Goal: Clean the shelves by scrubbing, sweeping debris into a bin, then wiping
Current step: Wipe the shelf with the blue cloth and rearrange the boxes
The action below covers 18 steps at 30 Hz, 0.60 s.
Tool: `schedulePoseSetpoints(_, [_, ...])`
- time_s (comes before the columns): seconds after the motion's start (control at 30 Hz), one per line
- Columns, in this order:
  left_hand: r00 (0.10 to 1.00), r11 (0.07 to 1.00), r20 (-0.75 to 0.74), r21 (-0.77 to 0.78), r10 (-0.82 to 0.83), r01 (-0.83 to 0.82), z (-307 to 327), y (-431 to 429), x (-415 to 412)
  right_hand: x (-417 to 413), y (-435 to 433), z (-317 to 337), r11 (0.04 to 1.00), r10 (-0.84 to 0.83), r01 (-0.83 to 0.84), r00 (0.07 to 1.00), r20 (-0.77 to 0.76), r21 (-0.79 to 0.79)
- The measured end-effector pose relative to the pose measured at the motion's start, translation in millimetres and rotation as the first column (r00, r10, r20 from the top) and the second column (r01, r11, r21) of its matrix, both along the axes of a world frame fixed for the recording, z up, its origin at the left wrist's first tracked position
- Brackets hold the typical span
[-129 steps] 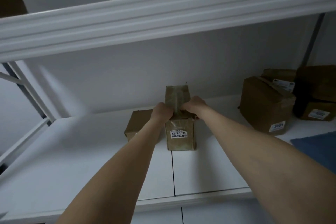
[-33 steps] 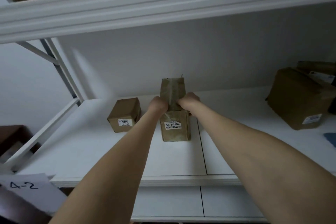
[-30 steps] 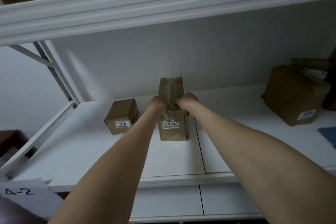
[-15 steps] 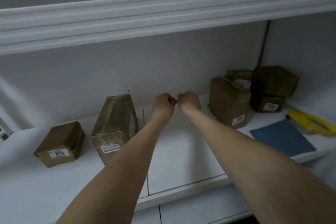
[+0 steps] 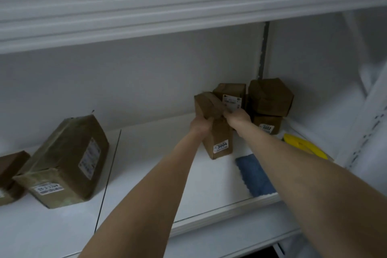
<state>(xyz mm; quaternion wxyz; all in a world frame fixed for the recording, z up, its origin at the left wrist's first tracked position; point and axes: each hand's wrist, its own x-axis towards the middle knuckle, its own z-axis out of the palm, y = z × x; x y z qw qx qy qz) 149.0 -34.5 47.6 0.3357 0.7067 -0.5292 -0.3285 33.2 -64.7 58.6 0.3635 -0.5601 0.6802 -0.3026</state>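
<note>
A tall brown cardboard box labelled 3004 (image 5: 219, 140) stands on the white shelf (image 5: 159, 176) right of centre. My left hand (image 5: 200, 124) grips its upper left side and my right hand (image 5: 237, 117) grips its upper right side, fingers curled round the top. A blue cloth (image 5: 254, 174) lies flat on the shelf just right of the box, partly under my right forearm. A yellow tool (image 5: 301, 145) lies further right near the shelf's end; what it is I cannot tell.
A taped box (image 5: 65, 163) stands tilted at the left, with a smaller box (image 5: 10, 172) at the frame's edge. Stacked boxes (image 5: 270, 100) fill the back right corner, one labelled 1002 (image 5: 267, 126). The upper shelf's beam (image 5: 188, 4) hangs overhead.
Both hands let go of the taped box at the left, moved right across the shelf and took hold of the box labelled 3004. My view turned right.
</note>
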Motion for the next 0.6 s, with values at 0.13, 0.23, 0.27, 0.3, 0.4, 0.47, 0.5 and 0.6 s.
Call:
schedulePoseSetpoints(0.13, [0.998, 0.999, -0.05, 0.011, 0.035, -0.034, 5, 4, 2, 10, 2, -6, 0.998, 0.042, -0.054, 0.97, 0.238, 0.043])
schedulePoseSetpoints(0.23, [0.992, 0.992, 0.016, 0.002, 0.124, -0.124, 10, 11, 28, 33, 7, -3, 0.986, 0.08, -0.128, 0.927, 0.366, 0.109])
schedulePoseSetpoints(0.27, [0.988, 0.988, 0.025, 0.002, 0.152, -0.153, 11, 14, 41, 43, 9, -2, 0.981, 0.105, -0.156, 0.924, 0.368, 0.113])
schedulePoseSetpoints(0.3, [0.984, 0.984, 0.03, 0.001, 0.178, -0.178, 12, 17, 52, 53, 13, -1, 0.978, 0.124, -0.176, 0.922, 0.368, 0.111])
schedulePoseSetpoints(0.4, [0.962, 0.964, 0.066, 0.003, 0.265, -0.266, 16, 33, 92, 93, 24, 0, 0.968, 0.186, -0.235, 0.906, 0.38, 0.087])
schedulePoseSetpoints(0.47, [0.942, 0.947, 0.103, -0.001, 0.32, -0.322, 19, 47, 117, 120, 34, 1, 0.955, 0.232, -0.284, 0.892, 0.389, 0.083])
schedulePoseSetpoints(0.5, [0.931, 0.938, 0.12, -0.002, 0.343, -0.346, 19, 53, 130, 133, 40, 1, 0.946, 0.258, -0.313, 0.887, 0.384, 0.087])
schedulePoseSetpoints(0.6, [0.899, 0.909, 0.156, 0.008, 0.41, -0.416, 16, 74, 163, 166, 55, 0, 0.909, 0.343, -0.4, 0.878, 0.334, 0.117])
